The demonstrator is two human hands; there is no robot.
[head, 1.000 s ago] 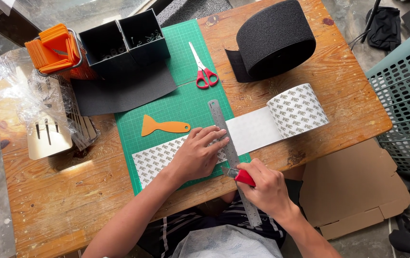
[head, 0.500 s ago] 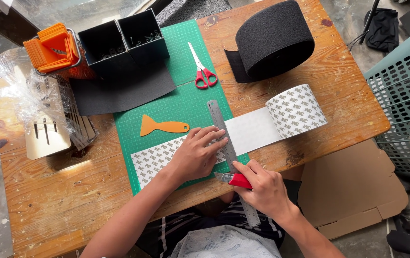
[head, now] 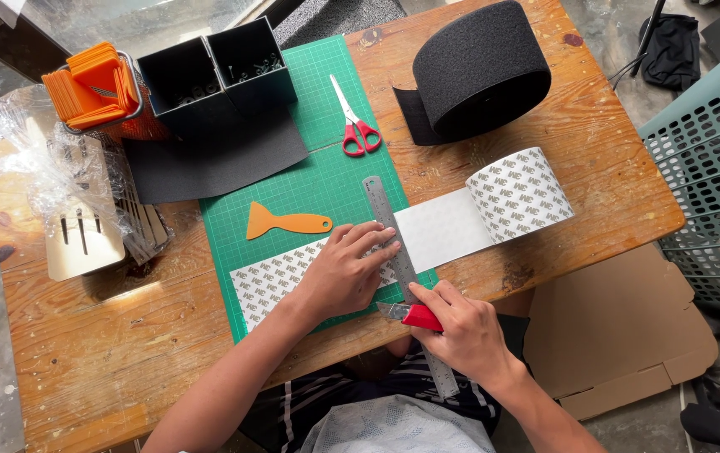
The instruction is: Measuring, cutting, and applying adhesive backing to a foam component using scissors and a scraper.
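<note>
**Hands cutting sticky sheet along a ruler**

Left hand lies flat and open, pressing the metal ruler down on the printed sheet. Right hand is closed around a red knife, with its blade tip at the near end of the ruler, close to the table edge.

The sheet comes off a white roll to the right and lies across the green cutting mat. The ruler crosses it from far to near.

It looks like the cutting step, with the blade near the end of the line by the mat's near edge. A good next move calls for the ruler to stay put and the blade to hug its edge. The left fingertips sit just beside that edge, so they need care.

Around them: an orange scraper and red scissors lie on the mat, well apart from the cut. A big black roll sits at the far right of the wooden table. Black boxes and an orange stack stand at the far left. Nothing blocks the ruler line.
</note>
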